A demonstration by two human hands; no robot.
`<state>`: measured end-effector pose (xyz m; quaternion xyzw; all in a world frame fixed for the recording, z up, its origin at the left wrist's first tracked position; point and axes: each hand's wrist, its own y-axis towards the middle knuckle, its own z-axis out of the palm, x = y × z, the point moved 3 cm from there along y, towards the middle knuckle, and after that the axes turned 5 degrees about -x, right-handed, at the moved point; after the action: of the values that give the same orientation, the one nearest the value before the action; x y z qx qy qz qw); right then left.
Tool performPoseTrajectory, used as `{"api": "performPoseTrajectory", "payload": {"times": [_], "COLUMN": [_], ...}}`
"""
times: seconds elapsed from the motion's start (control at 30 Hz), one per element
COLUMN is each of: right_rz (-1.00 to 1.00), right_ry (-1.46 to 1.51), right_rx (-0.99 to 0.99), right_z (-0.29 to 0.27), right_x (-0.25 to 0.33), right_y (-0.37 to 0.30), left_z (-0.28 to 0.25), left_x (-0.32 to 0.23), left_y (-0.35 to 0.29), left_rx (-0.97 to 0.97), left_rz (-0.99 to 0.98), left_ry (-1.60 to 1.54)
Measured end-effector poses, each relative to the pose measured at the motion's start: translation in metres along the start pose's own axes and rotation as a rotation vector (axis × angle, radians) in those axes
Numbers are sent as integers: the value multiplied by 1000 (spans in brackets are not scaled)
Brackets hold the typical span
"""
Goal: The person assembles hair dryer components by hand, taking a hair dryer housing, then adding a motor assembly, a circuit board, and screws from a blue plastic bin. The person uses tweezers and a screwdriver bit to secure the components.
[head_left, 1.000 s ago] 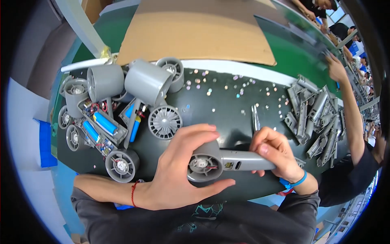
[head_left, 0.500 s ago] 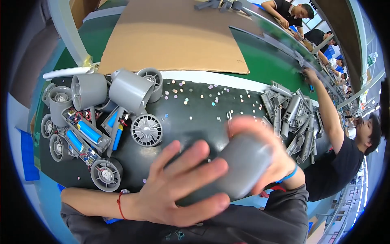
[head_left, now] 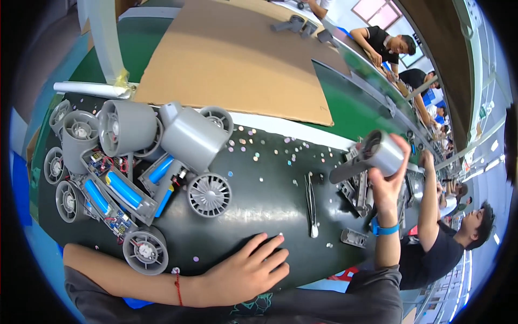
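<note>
My right hand (head_left: 389, 186) is raised at the right, its fingers wrapped round a grey plastic fan housing (head_left: 387, 153) with a round barrel and a flat handle pointing left. Below it on the black mat lies a small grey part (head_left: 354, 237). My left hand (head_left: 245, 274) rests palm down at the mat's near edge, fingers spread and holding nothing. Between the hands lies a pair of tweezers (head_left: 311, 205). A round finned grille (head_left: 209, 195) lies farther left, beside opened fan bodies with blue batteries (head_left: 123, 189) and wires.
Several grey fan housings (head_left: 194, 137) crowd the left of the mat (head_left: 259, 189). Small round stickers dot its middle. Grey shell parts (head_left: 350, 197) are piled behind my right hand. Cardboard (head_left: 237, 65) lies beyond. A co-worker (head_left: 437, 254) sits close on the right, arm reaching forward.
My right hand has carried the grey housing from in front of me up and to the right. My left hand has come down onto the mat's near edge, away from the housing.
</note>
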<state>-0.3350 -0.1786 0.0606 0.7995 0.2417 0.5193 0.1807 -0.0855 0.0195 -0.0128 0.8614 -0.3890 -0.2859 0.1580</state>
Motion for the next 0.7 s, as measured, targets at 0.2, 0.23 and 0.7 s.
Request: {"api": "performPoseTrajectory", "payload": {"times": [0.2,0.23,0.7], "right_rz": [350,484,-4], "right_ry": [218,187,-248], "right_rx": [260,360,-23], "right_z": [81,99,231], "right_x": [10,-5,-167], "right_y": [87,100,258], "left_z": [6,6,11], "left_x": [1,2,5], "left_y": [-3,-3,-3], "left_rx": [-22,-43,17], "left_rz": [-20,-20,-22], "left_ry": [28,3,-103]}}
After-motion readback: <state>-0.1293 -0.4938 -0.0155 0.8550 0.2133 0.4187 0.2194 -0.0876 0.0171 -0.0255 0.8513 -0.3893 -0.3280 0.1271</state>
